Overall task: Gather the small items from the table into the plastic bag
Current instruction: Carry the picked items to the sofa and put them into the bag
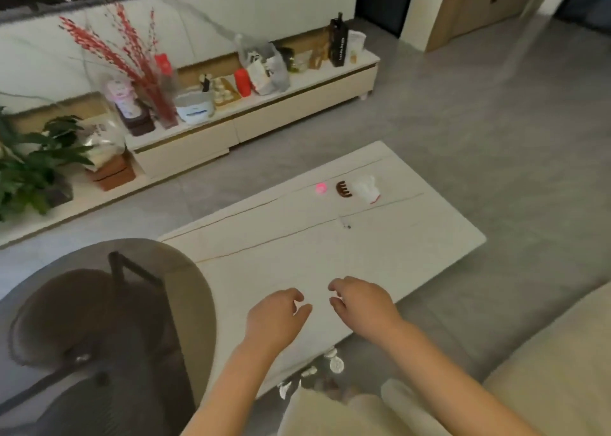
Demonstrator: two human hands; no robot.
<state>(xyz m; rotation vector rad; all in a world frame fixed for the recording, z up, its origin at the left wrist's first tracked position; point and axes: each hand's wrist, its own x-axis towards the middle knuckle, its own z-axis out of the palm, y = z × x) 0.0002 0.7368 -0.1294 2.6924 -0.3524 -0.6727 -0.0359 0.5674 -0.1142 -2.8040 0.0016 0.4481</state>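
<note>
On the white coffee table [429, 237], three small items lie at the far side: a pink ball [320, 188], a brown hair claw [344, 189] and a white glove [365, 187]. A very faint clear plastic bag [342, 237] seems to lie flat at mid-table, with a tiny dark speck at its far end. My left hand [277, 320] and my right hand [360, 300] hover side by side over the near edge, fingers curled and apart. Nothing shows between the fingers. Whether they touch the bag's near edge is unclear.
A round smoked-glass side table [185, 270] overlaps the coffee table's left end. A beige sofa [545, 369] is at the right. A low TV cabinet [297, 105] crowded with bottles, bags and a vase stands beyond a strip of grey floor. A potted plant [29, 164] is at far left.
</note>
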